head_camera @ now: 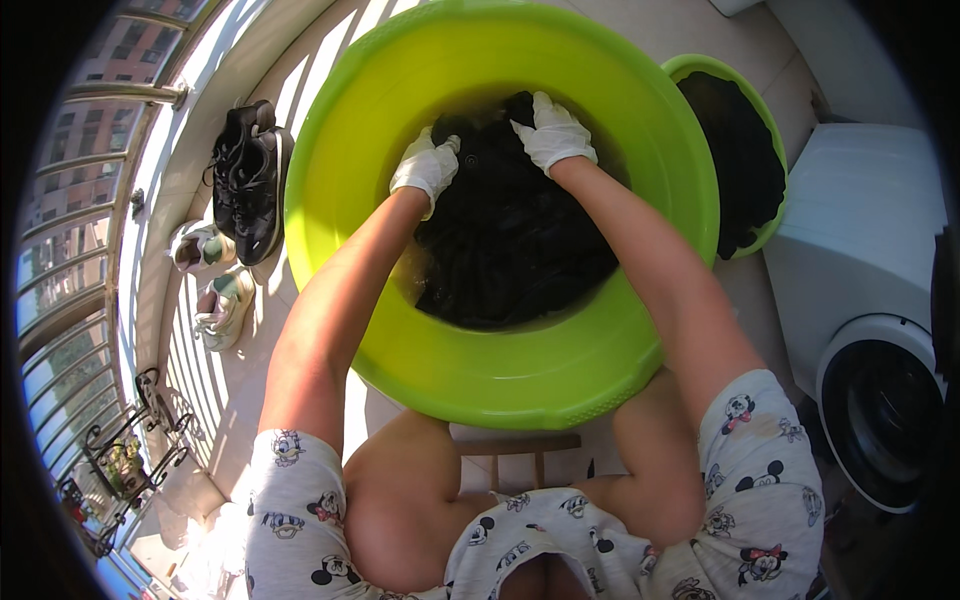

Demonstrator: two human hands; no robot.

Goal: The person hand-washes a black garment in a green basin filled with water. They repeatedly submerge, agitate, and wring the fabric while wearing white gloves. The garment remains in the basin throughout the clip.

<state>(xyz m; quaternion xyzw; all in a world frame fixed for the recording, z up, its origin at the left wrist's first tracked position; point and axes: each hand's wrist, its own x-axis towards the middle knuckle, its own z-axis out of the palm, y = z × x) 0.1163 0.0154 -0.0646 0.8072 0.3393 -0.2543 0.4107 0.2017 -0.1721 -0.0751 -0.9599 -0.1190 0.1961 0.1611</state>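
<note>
A large lime-green plastic basin (510, 375) stands in front of me, holding murky water and a soaked black garment (517, 255). My left hand (427, 165), in a white glove, grips the garment's far left part, beside a small round button or snap. Further right, my right hand (555, 133), gloved the same way, holds a bunched piece of the black cloth near the far wall of the basin. Between both hands the fabric stretches partly above the water. Its lower part lies spread in the water toward me.
A smaller green basin (776, 142) with dark cloth (727, 161) sits to the right, beside a white front-loading washing machine (847, 202). Black sneakers (251, 184) and small pale shoes (225, 307) stand on the tiles at left. Beyond is a railed window (75, 217); a metal plant stand (97, 450) is lower left.
</note>
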